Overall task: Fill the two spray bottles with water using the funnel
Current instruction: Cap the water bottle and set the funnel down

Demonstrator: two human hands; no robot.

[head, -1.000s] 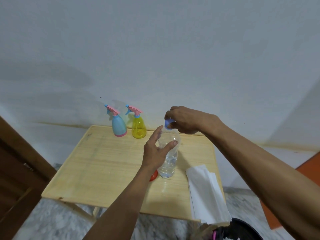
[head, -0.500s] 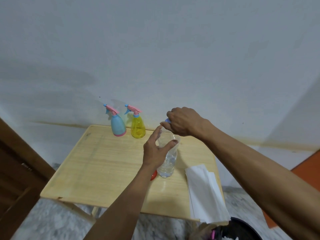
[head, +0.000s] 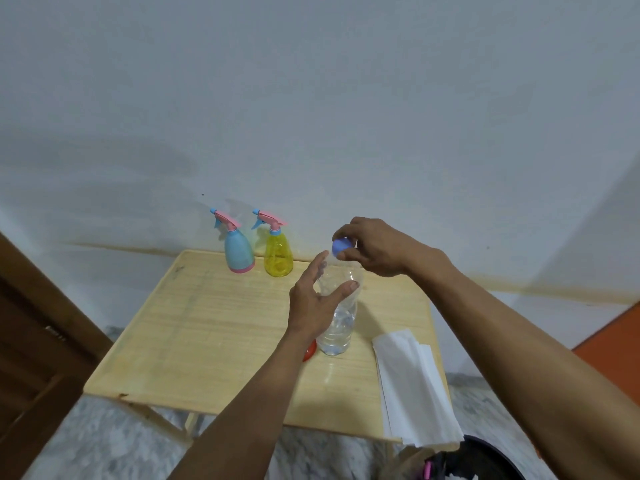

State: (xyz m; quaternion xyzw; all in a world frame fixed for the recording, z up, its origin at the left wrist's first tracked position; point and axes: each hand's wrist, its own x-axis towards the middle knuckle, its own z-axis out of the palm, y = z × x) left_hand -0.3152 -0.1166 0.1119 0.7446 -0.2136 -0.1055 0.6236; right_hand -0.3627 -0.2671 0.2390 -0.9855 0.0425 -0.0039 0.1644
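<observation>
On the light wooden table (head: 194, 327), a clear plastic water bottle (head: 337, 327) stands upright, partly full, near the front right. The left hand (head: 313, 303) steadies its upper body, thumb and fingers fairly straight and spread around the plastic rather than clenched. The right hand (head: 372, 245) pinches the blue cap (head: 341, 245) at the neck with curled fingertips; whether the cap is free of the threads cannot be told. Unscrewing it well likely calls for a firmer left-hand hold, since thin plastic may buckle and spill. Both spray bottles, a blue spray bottle (head: 238, 251) and a yellow spray bottle (head: 277, 256), stand side by side at the table's far edge, well apart from the hands, trigger heads on. A red object (head: 310, 351), perhaps the funnel, peeks out beside the bottle's base. Folded white paper towels (head: 412, 386) lie to the right.
</observation>
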